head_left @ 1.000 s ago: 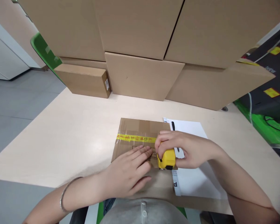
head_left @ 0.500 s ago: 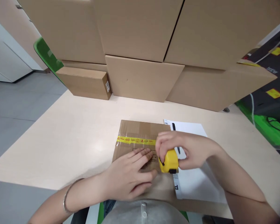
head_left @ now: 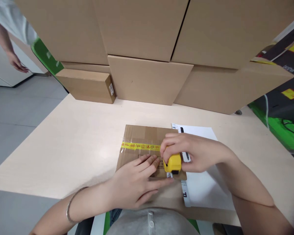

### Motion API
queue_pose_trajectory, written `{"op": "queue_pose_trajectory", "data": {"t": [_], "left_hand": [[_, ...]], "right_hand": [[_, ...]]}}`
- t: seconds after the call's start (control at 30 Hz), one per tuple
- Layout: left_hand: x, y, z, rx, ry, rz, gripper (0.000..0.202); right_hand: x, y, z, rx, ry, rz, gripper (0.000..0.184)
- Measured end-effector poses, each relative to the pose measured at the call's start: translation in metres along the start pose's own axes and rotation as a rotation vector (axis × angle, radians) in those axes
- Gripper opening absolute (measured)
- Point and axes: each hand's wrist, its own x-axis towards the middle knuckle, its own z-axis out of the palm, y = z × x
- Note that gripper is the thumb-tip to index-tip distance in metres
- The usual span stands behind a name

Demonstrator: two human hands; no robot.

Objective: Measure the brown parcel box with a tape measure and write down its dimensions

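A small flat cardboard box (head_left: 137, 135) sealed with a strip of yellow printed tape (head_left: 139, 146) lies on the pale table (head_left: 71, 143) in front of me. My right hand (head_left: 193, 151) is closed round a yellow tape measure (head_left: 172, 163) that rests on the box's near right corner. My left hand (head_left: 137, 181) lies flat on the box's near edge, fingers stretched out, with the thumb reaching toward the metal tip of the tape measure.
A white sheet of paper (head_left: 205, 189) with a black pen (head_left: 182, 130) lies under the box's right side. Large cardboard boxes (head_left: 147, 49) are stacked along the table's far edge, a smaller one (head_left: 85, 85) at the left. Another person's hand (head_left: 17, 63) shows at top left.
My right hand has shifted the tape measure slightly left and back on the box. My left thumb has stretched toward its tip. Another person's arm has come into view at the top left.
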Motion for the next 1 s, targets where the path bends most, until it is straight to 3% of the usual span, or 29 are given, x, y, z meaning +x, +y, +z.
{"op": "queue_pose_trajectory", "data": {"t": [0.23,0.37,0.77,0.87,1.0], "left_hand": [[-0.002,0.002,0.001,0.047,-0.018,-0.001,0.057],[-0.003,0.002,0.002,0.052,-0.01,-0.002,0.061],[-0.003,0.001,0.003,0.066,0.034,-0.006,0.053],[-0.002,0.001,0.003,0.075,0.048,0.0,0.052],[-0.002,0.002,0.003,0.085,0.053,0.023,0.051]], "right_hand": [[0.009,0.048,-0.05,0.044,0.086,0.16,0.033],[0.02,0.07,-0.065,0.106,0.101,0.279,0.028],[0.026,0.098,-0.065,0.135,0.079,0.277,0.027],[0.025,0.094,-0.063,0.134,0.093,0.282,0.027],[0.018,0.072,-0.059,-0.052,0.17,0.243,0.026]]}}
